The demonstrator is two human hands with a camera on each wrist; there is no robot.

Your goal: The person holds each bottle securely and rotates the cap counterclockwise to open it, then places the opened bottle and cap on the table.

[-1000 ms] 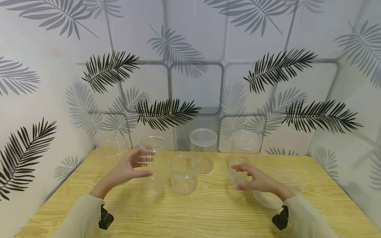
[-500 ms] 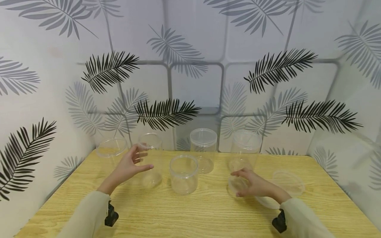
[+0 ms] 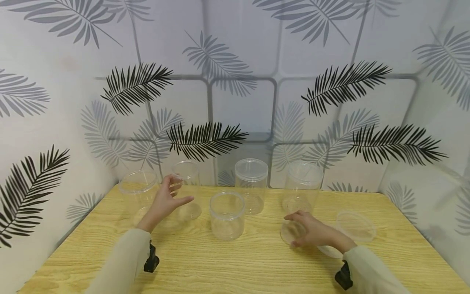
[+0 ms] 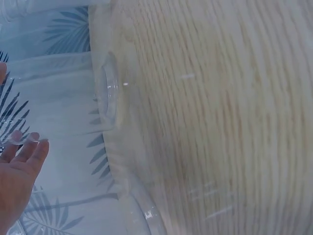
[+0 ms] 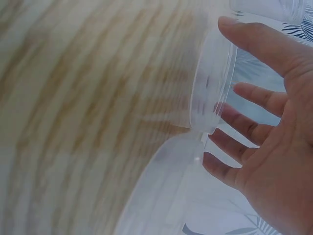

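Observation:
My left hand [image 3: 165,200] holds a tall, open clear plastic jar [image 3: 189,188], thumb and fingers on opposite sides of it. The left wrist view shows this upright jar [image 4: 58,98] turned sideways, its base at or just above the wood; I cannot tell which. At right, my right hand [image 3: 312,230] holds a round clear lid [image 3: 291,233] by its edge, low over the table. In the right wrist view the thumb lies at one edge of the lid [image 5: 210,83] and the fingertips near the other, partly seen through the plastic.
A wide open jar [image 3: 138,190] stands left, a short open jar [image 3: 227,222] in the middle. Behind are two lidded jars, one central [image 3: 251,185] and one right [image 3: 304,179]. Loose lids, one [image 3: 356,226] farther back and one [image 3: 329,251] nearer, lie by my right wrist.
My left hand has carried the tall jar away from me, toward the back of the table. My right hand and the lid have come slightly nearer and lower.

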